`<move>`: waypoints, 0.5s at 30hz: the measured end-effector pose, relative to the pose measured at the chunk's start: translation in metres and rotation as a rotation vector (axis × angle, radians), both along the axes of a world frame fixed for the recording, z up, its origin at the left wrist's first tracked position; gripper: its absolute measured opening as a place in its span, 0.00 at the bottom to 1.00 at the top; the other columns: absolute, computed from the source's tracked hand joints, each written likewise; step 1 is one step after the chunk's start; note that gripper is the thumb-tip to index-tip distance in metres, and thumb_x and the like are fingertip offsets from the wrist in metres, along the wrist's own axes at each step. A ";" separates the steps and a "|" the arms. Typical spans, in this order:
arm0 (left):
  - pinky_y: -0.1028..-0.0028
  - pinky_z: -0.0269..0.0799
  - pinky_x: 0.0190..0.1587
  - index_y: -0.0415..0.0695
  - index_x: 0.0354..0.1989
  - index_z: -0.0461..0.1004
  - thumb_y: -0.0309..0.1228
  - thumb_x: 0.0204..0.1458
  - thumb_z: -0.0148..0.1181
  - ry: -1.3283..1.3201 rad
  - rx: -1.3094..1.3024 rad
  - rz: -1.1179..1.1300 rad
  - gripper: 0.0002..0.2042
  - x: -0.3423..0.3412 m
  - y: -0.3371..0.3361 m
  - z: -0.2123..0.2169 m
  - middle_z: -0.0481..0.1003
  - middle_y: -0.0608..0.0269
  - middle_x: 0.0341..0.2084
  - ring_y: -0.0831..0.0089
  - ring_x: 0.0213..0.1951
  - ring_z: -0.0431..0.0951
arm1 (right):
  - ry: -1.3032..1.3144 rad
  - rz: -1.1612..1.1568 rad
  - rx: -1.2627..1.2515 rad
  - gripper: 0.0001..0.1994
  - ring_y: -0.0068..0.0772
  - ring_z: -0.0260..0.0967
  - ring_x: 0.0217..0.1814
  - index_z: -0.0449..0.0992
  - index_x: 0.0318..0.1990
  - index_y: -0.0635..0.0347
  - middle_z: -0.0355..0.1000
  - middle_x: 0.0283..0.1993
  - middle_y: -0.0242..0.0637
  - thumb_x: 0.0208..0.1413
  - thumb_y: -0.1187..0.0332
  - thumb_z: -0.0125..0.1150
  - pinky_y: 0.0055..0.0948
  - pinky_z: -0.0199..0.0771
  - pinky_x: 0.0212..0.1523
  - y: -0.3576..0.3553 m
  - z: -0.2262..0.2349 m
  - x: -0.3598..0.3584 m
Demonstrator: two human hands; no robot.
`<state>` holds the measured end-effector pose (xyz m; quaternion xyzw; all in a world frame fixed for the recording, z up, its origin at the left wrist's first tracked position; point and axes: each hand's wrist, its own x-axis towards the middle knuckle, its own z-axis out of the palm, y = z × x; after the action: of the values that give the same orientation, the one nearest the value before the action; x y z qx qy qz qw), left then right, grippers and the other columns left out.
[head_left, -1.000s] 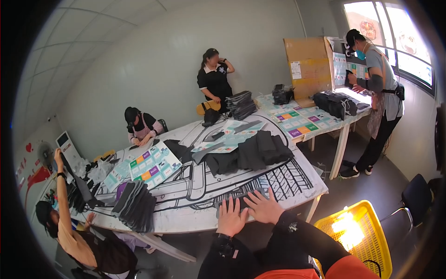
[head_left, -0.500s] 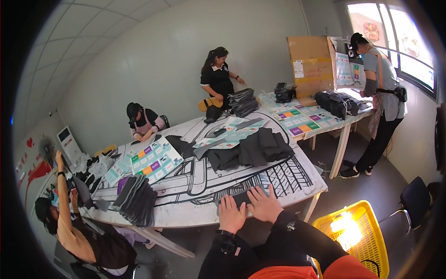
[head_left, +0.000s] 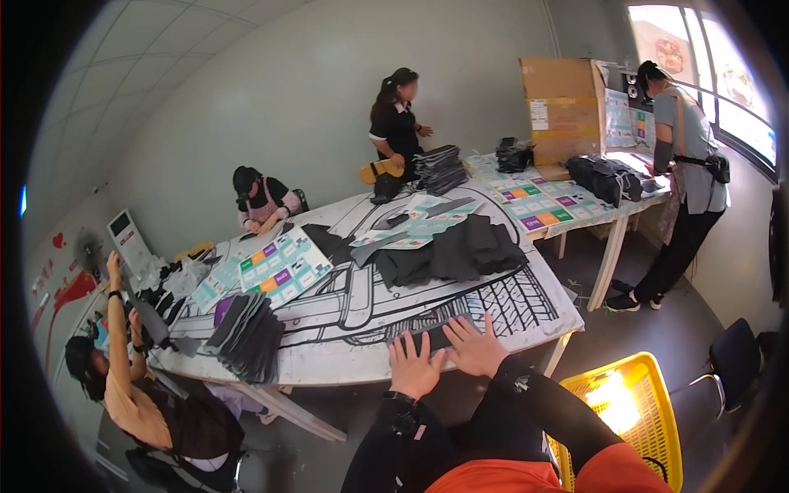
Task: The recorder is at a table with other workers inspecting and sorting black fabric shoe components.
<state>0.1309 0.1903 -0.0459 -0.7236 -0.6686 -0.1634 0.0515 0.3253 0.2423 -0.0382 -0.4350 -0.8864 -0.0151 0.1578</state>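
Note:
A dark grey strip of cloth (head_left: 434, 339) lies flat near the front edge of the table, over a drawing of a tyre tread. My left hand (head_left: 414, 366) rests on its left part, palm down with the fingers stretched out. Close beside it, my right hand (head_left: 474, 347) presses on the right part, fingers spread. Both palms hide the strip's near side. Beyond my hands sits a loose heap of dark grey cloth pieces (head_left: 452, 253). To the left, a layered stack of similar pieces (head_left: 246, 335) stands at the table edge.
Printed sheets (head_left: 285, 267) lie on the white table (head_left: 329, 376). A yellow plastic basket (head_left: 655, 411) stands at my right, near a black chair (head_left: 734, 361). Another table at the right holds a cardboard box (head_left: 563, 107) and dark bundles. Several co-workers are around the tables.
The view has shifted slightly. My hands stay on the cloth strip, with the right fingers spread a little wider. At the left, a co-worker's second arm has risen; the standing co-worker has turned.

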 end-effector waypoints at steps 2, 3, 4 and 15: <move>0.36 0.39 0.73 0.43 0.74 0.60 0.59 0.67 0.40 0.036 0.110 0.046 0.37 0.013 -0.009 -0.008 0.57 0.25 0.70 0.24 0.70 0.54 | -0.043 0.010 0.027 0.32 0.43 0.47 0.83 0.59 0.75 0.55 0.54 0.80 0.41 0.71 0.46 0.39 0.82 0.31 0.72 -0.003 -0.001 0.004; 0.36 0.39 0.73 0.44 0.73 0.63 0.59 0.67 0.40 0.083 0.126 0.089 0.36 0.017 -0.014 -0.007 0.60 0.27 0.69 0.25 0.70 0.56 | -0.039 0.032 0.048 0.32 0.43 0.47 0.83 0.59 0.75 0.55 0.54 0.80 0.41 0.71 0.46 0.39 0.82 0.31 0.72 -0.003 0.001 0.005; 0.36 0.38 0.73 0.45 0.72 0.65 0.59 0.67 0.40 0.065 0.007 0.122 0.35 0.021 -0.017 0.005 0.61 0.28 0.69 0.27 0.70 0.56 | -0.029 0.054 -0.011 0.32 0.44 0.46 0.84 0.59 0.76 0.55 0.53 0.80 0.41 0.71 0.46 0.39 0.82 0.30 0.72 -0.005 0.003 0.008; 0.56 0.79 0.41 0.33 0.40 0.76 0.51 0.49 0.72 -0.304 0.140 0.426 0.28 -0.124 -0.028 0.065 0.82 0.44 0.35 0.49 0.41 0.84 | 0.785 -0.039 0.184 0.12 0.51 0.66 0.63 0.76 0.49 0.60 0.71 0.57 0.45 0.58 0.71 0.61 0.50 0.63 0.63 0.031 0.006 0.033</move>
<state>0.0073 0.1620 0.0187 -0.5285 -0.7928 -0.3016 0.0336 0.3582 0.2735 -0.0322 -0.4087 -0.7453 0.0699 0.5221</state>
